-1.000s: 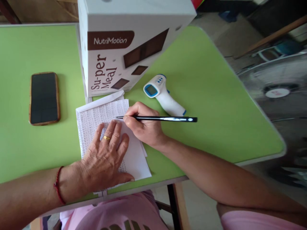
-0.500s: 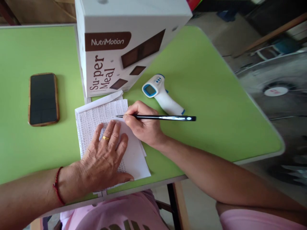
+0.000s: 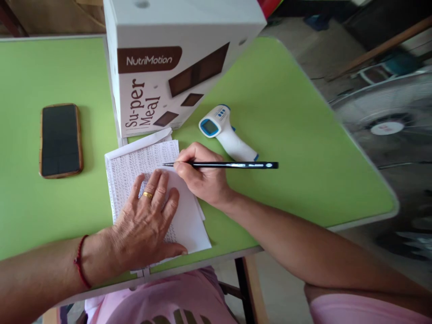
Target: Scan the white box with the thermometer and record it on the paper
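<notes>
A sheet of white paper (image 3: 189,220), much of it covered in rows of small handwriting, lies on the green table near its front edge. My left hand (image 3: 146,220) rests flat on it with the fingers spread, a gold ring on one finger. Pinched in my right hand (image 3: 204,175) is a slim black pen (image 3: 243,165). Its tip points left and meets the paper just above my left fingertips, beside the written rows. Whether the tip touches the sheet I cannot tell. More paper shows beneath the top sheet, with a folded strip along its upper edge.
A tall white NutriMotion box (image 3: 145,36) stands right behind the paper. A white and blue infrared thermometer (image 3: 232,139) lies beyond my right hand. On the left is a phone (image 3: 60,140) in a brown case. A fan (image 3: 386,126) stands off the table's right side.
The pen's rear end has swung very slightly to the right, its tip staying about where it was. My left hand keeps its place on the paper. The whole view has shifted a little.
</notes>
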{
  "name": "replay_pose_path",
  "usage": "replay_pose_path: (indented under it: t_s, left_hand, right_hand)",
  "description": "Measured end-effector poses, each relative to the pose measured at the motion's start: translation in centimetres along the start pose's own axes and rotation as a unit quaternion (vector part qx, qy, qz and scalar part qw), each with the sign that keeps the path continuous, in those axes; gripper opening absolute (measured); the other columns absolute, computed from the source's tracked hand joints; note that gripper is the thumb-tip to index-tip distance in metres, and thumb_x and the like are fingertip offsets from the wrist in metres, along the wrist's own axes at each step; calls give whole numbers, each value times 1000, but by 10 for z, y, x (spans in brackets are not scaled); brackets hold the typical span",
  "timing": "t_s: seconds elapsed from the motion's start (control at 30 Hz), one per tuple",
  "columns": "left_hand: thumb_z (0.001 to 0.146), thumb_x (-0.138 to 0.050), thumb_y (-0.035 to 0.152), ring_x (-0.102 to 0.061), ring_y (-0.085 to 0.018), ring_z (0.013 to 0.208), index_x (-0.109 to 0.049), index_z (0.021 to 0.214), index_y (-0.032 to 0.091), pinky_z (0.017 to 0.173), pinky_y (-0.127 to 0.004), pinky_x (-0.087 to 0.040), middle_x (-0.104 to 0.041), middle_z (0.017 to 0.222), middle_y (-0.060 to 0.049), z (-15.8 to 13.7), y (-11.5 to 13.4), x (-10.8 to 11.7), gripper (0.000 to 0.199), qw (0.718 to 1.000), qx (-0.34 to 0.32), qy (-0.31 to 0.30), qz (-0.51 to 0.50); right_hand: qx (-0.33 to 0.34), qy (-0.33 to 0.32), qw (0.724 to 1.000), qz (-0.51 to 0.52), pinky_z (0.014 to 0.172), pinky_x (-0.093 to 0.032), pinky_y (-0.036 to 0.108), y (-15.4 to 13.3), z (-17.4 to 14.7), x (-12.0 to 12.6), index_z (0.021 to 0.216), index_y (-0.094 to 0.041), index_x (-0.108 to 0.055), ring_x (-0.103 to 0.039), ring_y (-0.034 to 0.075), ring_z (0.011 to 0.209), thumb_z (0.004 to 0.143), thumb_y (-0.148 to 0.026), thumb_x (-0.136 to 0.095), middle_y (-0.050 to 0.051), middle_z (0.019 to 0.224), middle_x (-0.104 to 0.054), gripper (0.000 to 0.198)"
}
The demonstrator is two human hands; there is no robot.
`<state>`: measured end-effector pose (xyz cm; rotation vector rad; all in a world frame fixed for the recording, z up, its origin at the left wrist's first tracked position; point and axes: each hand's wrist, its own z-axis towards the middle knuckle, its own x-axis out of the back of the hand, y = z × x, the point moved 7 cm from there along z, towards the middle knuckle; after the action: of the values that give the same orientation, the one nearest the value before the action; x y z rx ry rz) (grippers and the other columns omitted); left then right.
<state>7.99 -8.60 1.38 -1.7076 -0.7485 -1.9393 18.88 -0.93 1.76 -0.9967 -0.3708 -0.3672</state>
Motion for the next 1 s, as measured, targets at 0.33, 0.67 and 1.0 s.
replay_pose_path:
  t_s: [0.33, 0.67, 1.0]
  left_hand:
    - [68, -57, 77, -31, -43, 137, -48, 129, 5, 110, -58, -27, -40, 143, -30, 0, -1, -2, 95, 1000, 3, -9, -2]
    - [68, -58, 77, -32, -44, 136, -48, 129, 4, 110, -58, -27, -40, 142, -30, 0, -2, -2, 96, 1000, 2, -6, -12]
    - [68, -58, 77, -31, -43, 137, -47, 129, 4, 111, -58, -25, -39, 143, -30, 0, -1, -2, 96, 1000, 1, -10, -9]
  right_hand:
    - [-2, 12, 1000, -16, 47, -37, 24, 2, 1, 1, 64, -23, -43, -42, 8, 46, 74, -13, -54, -7, 51, -47, 17]
    - [-7, 12, 1000, -10, 47, -37, 24, 2, 1, 2, 62, -23, -41, -43, 8, 46, 73, -13, -51, -7, 49, -46, 18]
    - [-12, 4, 1000, -12, 46, -37, 24, 3, 1, 1, 64, -23, -43, -42, 8, 45, 74, -15, -54, -7, 50, -48, 16]
